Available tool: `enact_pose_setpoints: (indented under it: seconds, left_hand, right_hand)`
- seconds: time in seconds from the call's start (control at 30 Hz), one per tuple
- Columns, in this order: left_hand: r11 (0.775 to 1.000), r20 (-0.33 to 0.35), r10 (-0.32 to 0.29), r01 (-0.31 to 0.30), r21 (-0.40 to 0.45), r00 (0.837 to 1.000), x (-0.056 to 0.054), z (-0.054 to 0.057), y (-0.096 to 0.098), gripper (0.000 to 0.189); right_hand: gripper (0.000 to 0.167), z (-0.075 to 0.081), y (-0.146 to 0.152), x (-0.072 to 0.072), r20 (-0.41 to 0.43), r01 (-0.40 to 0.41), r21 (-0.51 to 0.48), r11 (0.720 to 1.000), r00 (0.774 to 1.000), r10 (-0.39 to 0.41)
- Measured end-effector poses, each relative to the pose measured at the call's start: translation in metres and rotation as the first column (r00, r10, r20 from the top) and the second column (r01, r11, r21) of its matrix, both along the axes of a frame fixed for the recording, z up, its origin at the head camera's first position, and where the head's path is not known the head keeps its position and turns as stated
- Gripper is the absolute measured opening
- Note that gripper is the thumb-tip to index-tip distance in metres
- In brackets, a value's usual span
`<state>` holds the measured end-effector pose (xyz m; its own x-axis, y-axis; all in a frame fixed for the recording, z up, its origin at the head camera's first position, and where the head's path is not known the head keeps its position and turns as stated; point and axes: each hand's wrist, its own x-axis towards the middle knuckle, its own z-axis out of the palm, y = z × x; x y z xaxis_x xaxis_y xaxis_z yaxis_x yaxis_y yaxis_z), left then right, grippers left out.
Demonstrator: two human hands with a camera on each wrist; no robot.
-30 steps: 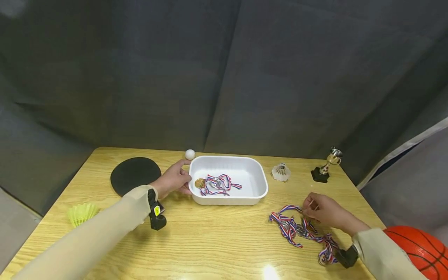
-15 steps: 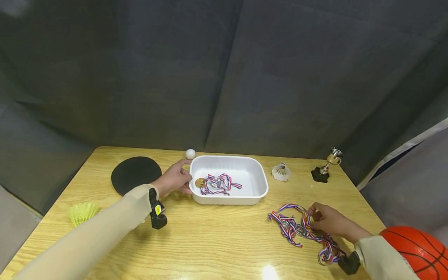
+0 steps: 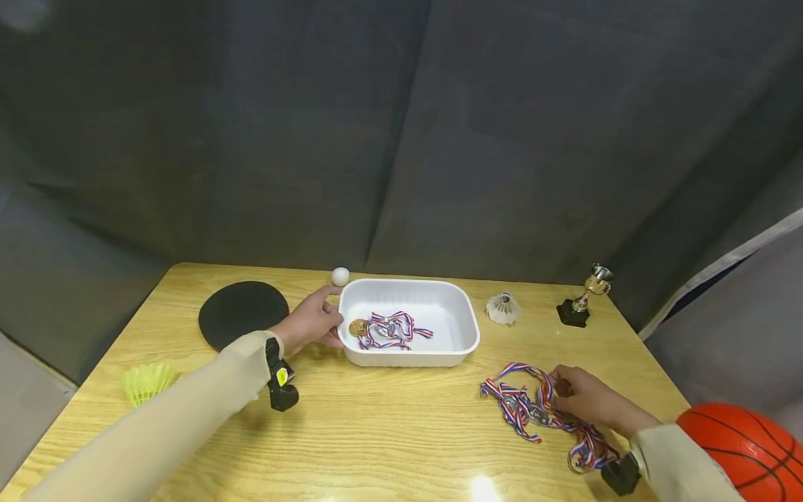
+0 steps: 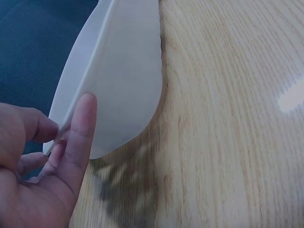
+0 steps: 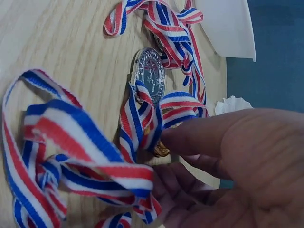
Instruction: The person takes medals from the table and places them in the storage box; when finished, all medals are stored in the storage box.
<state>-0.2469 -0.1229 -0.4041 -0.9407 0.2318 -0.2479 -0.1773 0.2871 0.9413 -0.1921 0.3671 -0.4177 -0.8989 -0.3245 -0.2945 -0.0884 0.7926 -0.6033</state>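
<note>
My left hand (image 3: 311, 321) grips the left end of a white plastic tray (image 3: 467, 328), its thumb at the rim and fingers along the outer wall. Inside the tray lie a gold medal (image 3: 358, 328) and silver medals (image 3: 385, 328) with red, white and blue ribbons. On the table at the right, my right hand (image 3: 592, 399) reaches into a tangle of ribboned medals (image 3: 516, 404). Its thumb and fingers pinch a gold medal (image 5: 162, 149) at the ribbon, mostly hidden by the hand. A silver medal (image 5: 151, 76) lies just beyond the fingertips.
Behind the tray's left corner sits a white ball (image 3: 341, 277). A black round paddle (image 3: 241, 314) and a yellow shuttlecock (image 3: 149, 382) lie left. A white shuttlecock (image 3: 502, 308), a small trophy cup (image 3: 586, 296) and an orange basketball (image 3: 746, 446) are on the right.
My right hand has come down and slightly nearer within the medal tangle, its fingers closing on the gold medal. The left hand and the tray have stayed in place.
</note>
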Motion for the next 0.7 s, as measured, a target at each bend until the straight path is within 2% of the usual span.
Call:
enact_pose_setpoints:
  seconds: [0.1,0.2,0.33,0.4,0.57,0.7]
  left_hand:
    - [1.0,-0.002,0.002,-0.002,0.0,1.0,0.0,0.0,0.0,0.069]
    - [1.0,-0.003,0.004,-0.004,-0.001,1.0,-0.001,-0.002,-0.001,0.069]
    - [1.0,-0.001,0.006,-0.006,0.002,1.0,-0.002,-0.003,0.0,0.069]
    - [1.0,0.0,0.007,-0.007,0.004,1.0,-0.002,-0.003,0.0,0.069]
    - [1.0,0.002,0.011,-0.011,0.01,1.0,-0.002,-0.003,-0.001,0.069]
    - [1.0,0.012,0.022,-0.022,-0.002,1.0,-0.003,-0.002,0.001,0.068]
  right_hand:
    - [0.013,0.001,0.001,0.0,0.001,-0.016,0.016,1.0,1.0,0.016]
    - [0.022,0.004,0.003,-0.003,0.045,-0.048,-0.005,0.999,0.998,0.049]
    - [0.032,0.005,0.007,-0.005,0.119,-0.108,-0.094,0.99,0.986,0.119]
    - [0.033,0.002,0.009,-0.005,0.125,-0.131,-0.129,0.983,0.981,0.147]
    - [0.034,-0.007,0.012,-0.006,0.098,-0.12,-0.129,0.984,0.986,0.133]
    - [0.034,-0.005,0.01,-0.005,0.077,-0.081,-0.09,0.993,0.993,0.088]
